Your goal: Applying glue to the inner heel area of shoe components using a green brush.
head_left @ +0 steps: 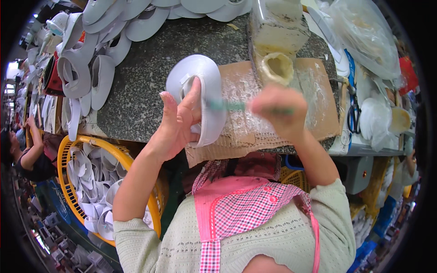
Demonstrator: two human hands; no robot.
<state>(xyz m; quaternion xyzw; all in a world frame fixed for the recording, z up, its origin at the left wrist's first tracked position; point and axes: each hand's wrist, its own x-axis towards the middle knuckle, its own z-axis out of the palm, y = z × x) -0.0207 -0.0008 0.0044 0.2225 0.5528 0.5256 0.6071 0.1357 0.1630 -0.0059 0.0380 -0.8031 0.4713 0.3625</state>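
My left hand (175, 125) holds a white shoe upper (213, 116) from inside its opening, fingers in the hollow and thumb standing apart. The upper is tilted up on its side above the left edge of a cardboard sheet (321, 104). In my right hand (283, 109), closed and smeared by motion, is a thin brush with a green handle (234, 106). Its tip points left and meets the upper's right side in the picture; whether it touches is too blurred to tell. Just beyond my right hand lies a cloudy plastic container with a crusted, yellowish mouth (276, 68).
Many white uppers (148, 25) overlap along the table's far and left edges. A yellow basket (120, 157) full of white pieces stands below left. Scissors (353, 119) and a clear plastic bag (364, 38) are at right. Another person (34, 150) sits far left.
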